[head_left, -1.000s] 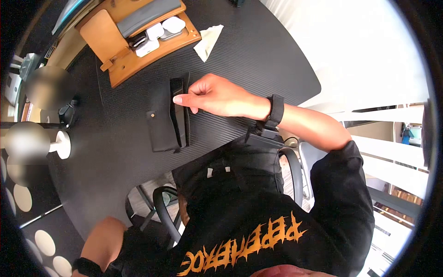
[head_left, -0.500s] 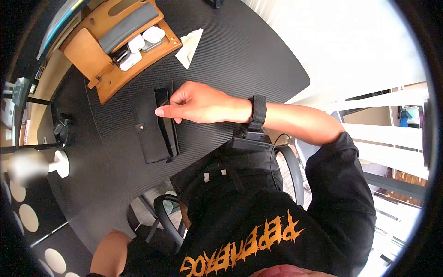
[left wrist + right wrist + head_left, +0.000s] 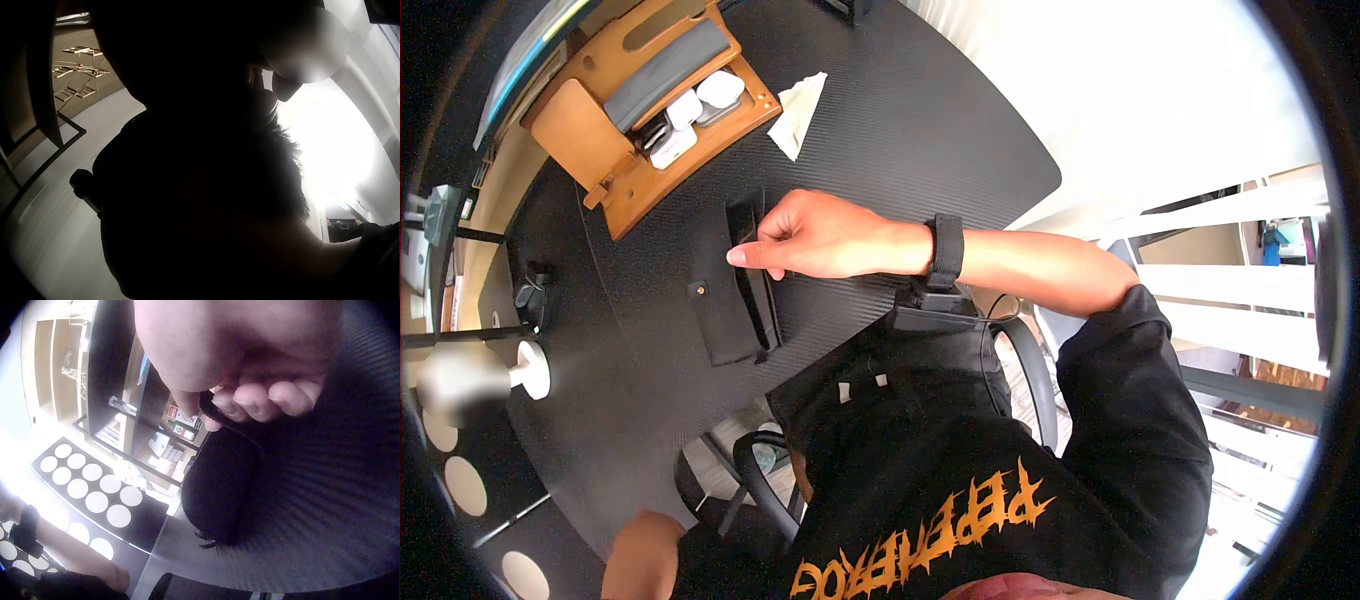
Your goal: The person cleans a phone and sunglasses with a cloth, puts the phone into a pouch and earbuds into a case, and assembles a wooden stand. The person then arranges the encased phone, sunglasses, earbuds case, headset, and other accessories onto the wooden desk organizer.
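Observation:
On the dark ribbed desk lies a black pouch [image 3: 728, 325] with a small brass snap [image 3: 700, 291] on one side and a long opening along the other. My right hand [image 3: 815, 235] is over the opening, thumb and curled fingers pinching its edge. In the right wrist view, the fingertips [image 3: 247, 400] are curled at the top of the dark pouch [image 3: 219, 481]. Of my left arm, the head view shows only a forearm [image 3: 645, 555] at lower left. The right wrist view catches a bright bit of my left hand [image 3: 6, 505] past its strap; its fingers are hidden.
A wooden desk stand [image 3: 580, 125] holding white cases [image 3: 722, 90] stands at the back left. Beside it lies a cream cloth [image 3: 800, 115] with zigzag edges. A white round base [image 3: 533, 370] is at the left. The chair armrest [image 3: 1030, 380] curves near the desk's front edge.
The head view has shifted, so the stand, cloth and pouch appear farther left. My right hand keeps its pinch on the pouch's edge. The left forearm sits lower in view.

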### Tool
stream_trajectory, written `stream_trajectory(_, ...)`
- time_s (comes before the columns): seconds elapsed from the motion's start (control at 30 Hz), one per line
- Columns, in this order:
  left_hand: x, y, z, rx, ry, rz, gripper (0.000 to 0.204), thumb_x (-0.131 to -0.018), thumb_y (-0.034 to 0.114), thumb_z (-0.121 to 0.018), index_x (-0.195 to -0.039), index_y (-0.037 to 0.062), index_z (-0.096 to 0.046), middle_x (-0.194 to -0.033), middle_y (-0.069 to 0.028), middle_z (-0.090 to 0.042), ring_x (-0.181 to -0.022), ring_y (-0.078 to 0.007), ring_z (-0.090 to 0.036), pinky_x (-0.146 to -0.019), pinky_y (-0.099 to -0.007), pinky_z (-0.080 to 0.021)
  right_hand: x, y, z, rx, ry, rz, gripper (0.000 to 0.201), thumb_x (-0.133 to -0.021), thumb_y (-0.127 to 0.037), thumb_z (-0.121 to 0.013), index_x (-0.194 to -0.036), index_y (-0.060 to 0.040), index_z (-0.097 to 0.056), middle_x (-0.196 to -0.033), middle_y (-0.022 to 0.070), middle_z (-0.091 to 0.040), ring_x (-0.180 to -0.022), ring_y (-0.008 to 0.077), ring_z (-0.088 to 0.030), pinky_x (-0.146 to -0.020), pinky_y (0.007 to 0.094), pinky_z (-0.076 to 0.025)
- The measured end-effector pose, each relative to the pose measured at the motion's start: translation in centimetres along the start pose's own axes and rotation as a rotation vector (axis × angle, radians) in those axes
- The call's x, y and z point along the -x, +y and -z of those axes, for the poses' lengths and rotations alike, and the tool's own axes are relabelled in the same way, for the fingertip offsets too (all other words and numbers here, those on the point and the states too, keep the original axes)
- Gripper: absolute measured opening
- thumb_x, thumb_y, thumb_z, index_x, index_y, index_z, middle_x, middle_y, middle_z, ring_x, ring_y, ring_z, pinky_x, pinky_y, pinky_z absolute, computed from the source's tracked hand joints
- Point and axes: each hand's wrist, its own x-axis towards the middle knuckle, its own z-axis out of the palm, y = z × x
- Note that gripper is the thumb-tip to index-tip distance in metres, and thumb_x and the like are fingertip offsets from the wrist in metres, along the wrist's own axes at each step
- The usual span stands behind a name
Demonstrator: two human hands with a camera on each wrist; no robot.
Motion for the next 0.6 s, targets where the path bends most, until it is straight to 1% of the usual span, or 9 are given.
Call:
stream_trajectory(0.1, -0.2, 0.0, 0.5, -0.003, -0.015, 0.006, 0.027, -0.103, 0.026, -0.062, -0.103, 0.0008, -0.073, -0.098, -0.0152, -0.075, -0.076, -0.0225, -0.072, -0.065, -0.0365, -0.060, 0.1, -0.1, 0.1, -0.021, 0.000, -0.008, 0.062, -0.102, -0.058, -0.067, -0.070, -0.0053, -0.071, -0.053, -0.0007, -0.045, -0.053, 0.0091, -0.043, -0.053, 0.0325, -0.035)
stream_trajectory(0.2, -0.4, -0.1, 1.0, -0.008, -0.030, 0.007, 0.028, -0.104, 0.027, -0.062, -0.105, 0.0006, -0.072, -0.100, -0.0155, -0.076, -0.078, -0.0229, -0.072, -0.067, -0.0369, -0.060, 0.1, 0.1, 0.1, -0.025, 0.000, 0.033, 0.062, -0.102, -0.058, -0.067, -0.069, -0.0059, -0.071, -0.053, 0.0001, -0.047, -0.054, 0.0096, -0.045, -0.054, 0.0327, -0.036)
stream_trajectory(0.33, -0.3, -0.3, 1.2, -0.026, -0.041, 0.004, 0.031, -0.105, 0.029, -0.061, -0.108, 0.0003, -0.072, -0.103, -0.0159, -0.076, -0.081, -0.0235, -0.073, -0.069, -0.0376, -0.061, -0.2, 0.8, -0.2, -0.032, 0.016, 0.041, 0.062, -0.102, -0.058, -0.067, -0.069, -0.0062, -0.071, -0.053, 0.0000, -0.048, -0.053, 0.0096, -0.045, -0.054, 0.0327, -0.037)
stream_trajectory(0.5, -0.4, -0.2, 0.8, -0.054, -0.042, 0.005, 0.033, -0.107, 0.031, -0.060, -0.112, -0.0001, -0.071, -0.107, -0.0164, -0.076, -0.084, -0.0242, -0.074, -0.071, -0.0383, -0.062, 0.1, 0.3, 0.2, -0.018, -0.007, 0.018, 0.062, -0.102, -0.058, -0.067, -0.068, -0.0065, -0.071, -0.054, -0.0002, -0.050, -0.054, 0.0100, -0.046, -0.055, 0.0326, -0.037)
stream_trajectory(0.6, -0.2, -0.2, 0.5, -0.076, -0.038, 0.001, 0.035, -0.108, 0.032, -0.059, -0.114, -0.0004, -0.071, -0.109, -0.0167, -0.076, -0.086, -0.0246, -0.075, -0.073, -0.0388, -0.062, -0.3, 0.9, -0.2, -0.021, 0.001, 0.037, 0.062, -0.102, -0.059, -0.067, -0.068, -0.0066, -0.071, -0.054, -0.0002, -0.050, -0.054, 0.0103, -0.047, -0.055, 0.0328, -0.037)
